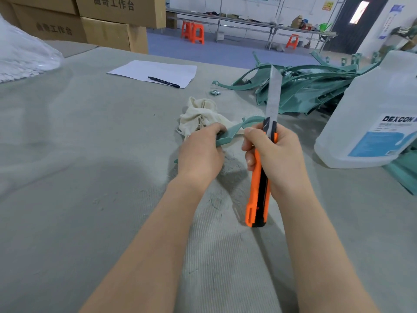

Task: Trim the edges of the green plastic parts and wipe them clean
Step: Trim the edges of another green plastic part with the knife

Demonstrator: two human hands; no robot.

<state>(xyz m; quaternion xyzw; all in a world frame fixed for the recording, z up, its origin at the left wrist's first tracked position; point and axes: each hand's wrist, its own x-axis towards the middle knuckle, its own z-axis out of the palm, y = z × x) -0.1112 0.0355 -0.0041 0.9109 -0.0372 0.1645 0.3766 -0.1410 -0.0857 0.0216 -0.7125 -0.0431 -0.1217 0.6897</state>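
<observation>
Our curved green strip [235, 128] sits raised just beside the crumpled cream rag [200, 116]; the orange knife [257, 177] stands blade-up, and more green parts [316, 86] lie heaped behind.

My left hand [200, 154] grips one end of a curved green plastic part [234, 129] on the near side of the rag [203, 114], which lies crumpled on the grey table [67, 154]. Just right of the rag, my right hand [275, 159] holds an orange utility knife [259, 188] upright, with its long blade [273, 93] extended. Further right of the rag are a pile of green parts [311, 86] and a clear jug [370, 123]. Beyond the rag lies paper [155, 72] with a pen [164, 82].
</observation>
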